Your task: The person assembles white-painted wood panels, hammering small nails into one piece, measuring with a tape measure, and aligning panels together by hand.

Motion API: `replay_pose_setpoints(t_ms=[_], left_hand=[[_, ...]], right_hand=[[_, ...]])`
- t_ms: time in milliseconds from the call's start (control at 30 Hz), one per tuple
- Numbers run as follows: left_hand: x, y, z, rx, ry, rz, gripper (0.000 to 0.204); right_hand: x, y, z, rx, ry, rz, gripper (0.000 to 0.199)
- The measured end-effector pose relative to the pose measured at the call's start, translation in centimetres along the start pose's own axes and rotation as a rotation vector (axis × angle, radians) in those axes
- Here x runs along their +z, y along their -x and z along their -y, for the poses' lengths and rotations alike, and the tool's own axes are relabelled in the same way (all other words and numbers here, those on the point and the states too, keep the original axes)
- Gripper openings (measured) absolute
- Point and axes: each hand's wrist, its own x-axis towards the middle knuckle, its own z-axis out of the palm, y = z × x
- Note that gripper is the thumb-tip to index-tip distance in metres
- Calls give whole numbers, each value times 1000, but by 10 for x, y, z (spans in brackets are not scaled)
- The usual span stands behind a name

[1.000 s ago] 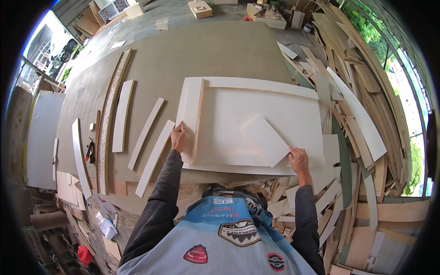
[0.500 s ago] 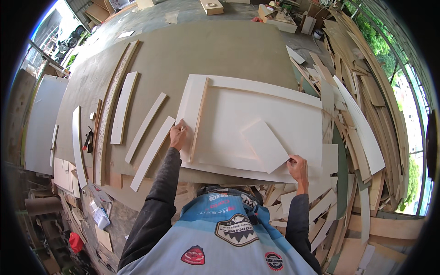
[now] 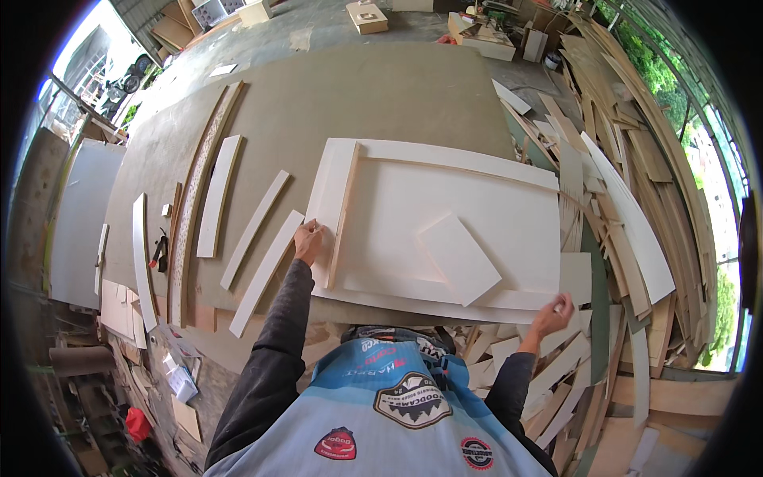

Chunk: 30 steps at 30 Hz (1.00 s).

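A shallow white framed panel lies on the large board, with raised strips along its edges. My left hand is closed at the panel's left edge, finger and thumb pinched on it. Inside the frame, toward the near right, a small white rectangular board rests at a slant, touched by neither hand. Beside the panel's near right corner is my right hand, its fingers curled together. Whether that hand grips the corner is hidden.
Under the panel spreads a large brown-grey board. Several white strips, one of them a wide strip, lie left of the panel near a long wooden strip and a small black-and-red tool. Wood offcuts pile up on the right.
My right hand has let go of the small board's corner and moved right and nearer, to the panel's corner. My left hand stays at the left edge. The view has shifted slightly.
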Motion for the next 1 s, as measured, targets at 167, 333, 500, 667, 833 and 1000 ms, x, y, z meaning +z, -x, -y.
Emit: replay_pose_setpoints(t_ms=[167,333,500,667,833,1000], left_hand=[[0,4,-27,-91,-219,24,75],[9,44,-109,-23,-600,-12,97],[18,13,-89,5,-679,45,68],[-7,8,-100,42,-420,-225,41],[-9,18,-112,223,541,-450,20],[24,26,-125,-90,1424,-422,15]], right_hand=[[-29,27,-94,399,442,-315,30],[-26,82,-73,947,-295,-64,54],[-10,116,-45,1155,-615,135,51],[-9,124,-43,1118,-690,150,54],[-18,117,-18,1135,-632,184,53],[-19,122,-8,1128,-589,180,53]])
